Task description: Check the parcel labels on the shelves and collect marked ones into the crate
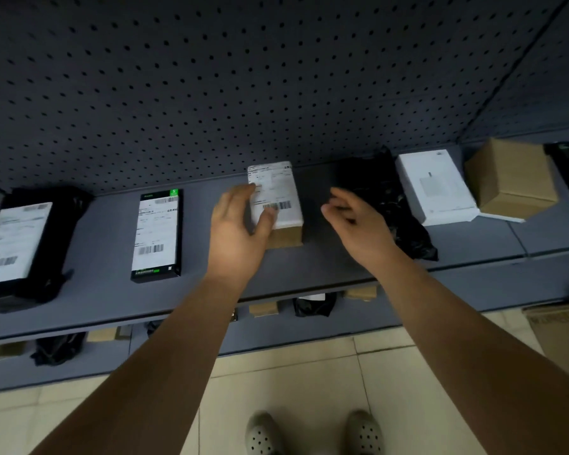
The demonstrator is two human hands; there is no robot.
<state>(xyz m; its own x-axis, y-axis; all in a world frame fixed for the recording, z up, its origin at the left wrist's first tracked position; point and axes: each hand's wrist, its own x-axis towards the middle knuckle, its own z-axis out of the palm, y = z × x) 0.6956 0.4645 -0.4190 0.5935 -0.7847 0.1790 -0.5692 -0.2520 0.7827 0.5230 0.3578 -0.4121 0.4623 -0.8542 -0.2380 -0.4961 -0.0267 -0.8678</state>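
A small brown cardboard parcel (pixel 284 236) with a white barcode label (pixel 276 188) on top lies in the middle of the grey shelf (pixel 309 267). My left hand (pixel 234 231) holds this parcel from its left side, fingers along the left edge and thumb lying across the label near the barcode. To the parcel's right, my right hand (pixel 358 224) hovers with loosely curled fingers and holds nothing. It is apart from the parcel and just in front of a black plastic bag (pixel 388 205). No crate is in view.
Also on the shelf are a labelled black bag (pixel 14 241) at far left, a labelled black-and-green box (pixel 156 234), a white box (pixel 436 188) and a plain brown box (pixel 509 178). A pegboard wall backs the shelf. Lower shelves hold more parcels. A cardboard carton (pixel 559 336) stands on the floor.
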